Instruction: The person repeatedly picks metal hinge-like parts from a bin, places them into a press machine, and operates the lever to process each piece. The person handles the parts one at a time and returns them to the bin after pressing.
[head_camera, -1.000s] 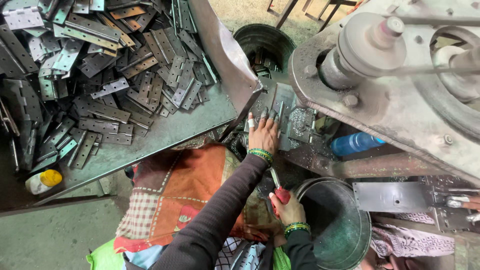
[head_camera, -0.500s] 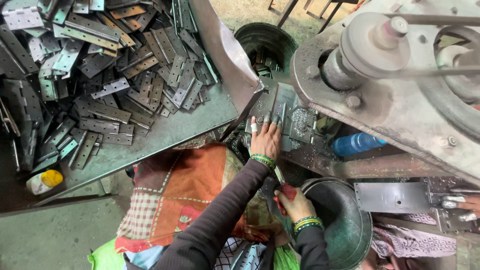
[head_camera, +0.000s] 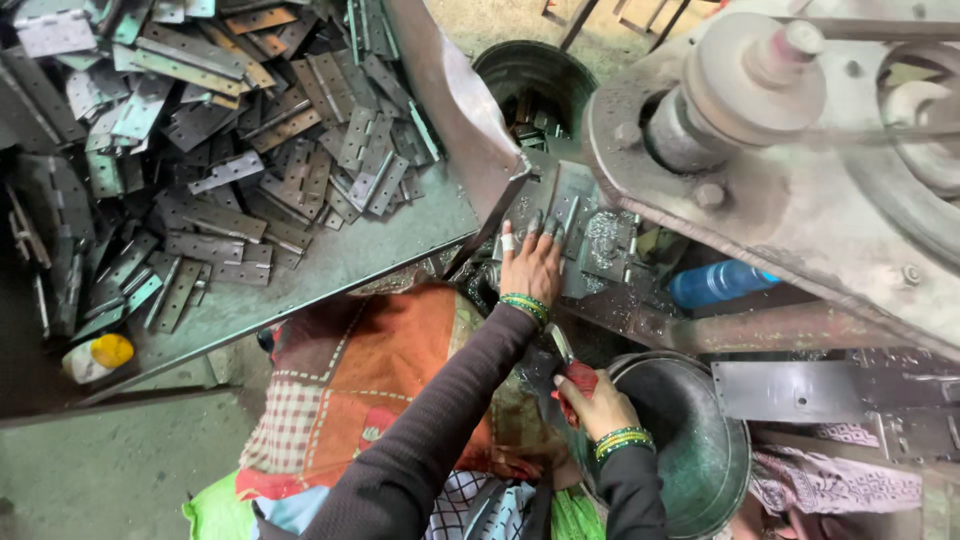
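My left hand (head_camera: 530, 265) lies flat with fingers spread on a grey metal hinge plate (head_camera: 572, 215) on the machine bed, with a white bandage on one finger. Lower down, my right hand (head_camera: 597, 402) is closed around a red-wrapped tool handle (head_camera: 578, 377) whose metal end points up toward the left wrist. This hand hovers at the rim of a round green metal basin (head_camera: 700, 450). Both wrists wear green and yellow bangles.
A tray table (head_camera: 340, 260) at left is heaped with grey hinge plates (head_camera: 200, 150). A dark bucket (head_camera: 535, 80) holds more parts behind the machine. A large press wheel and shaft (head_camera: 750, 70) overhang at right. A blue bottle (head_camera: 715, 283) lies under them, and a yellow-capped bottle (head_camera: 95, 355) lies lower left.
My left hand has stayed on the plate, edging slightly up. My right hand with the red-handled tool has shifted a little right and upward by the basin.
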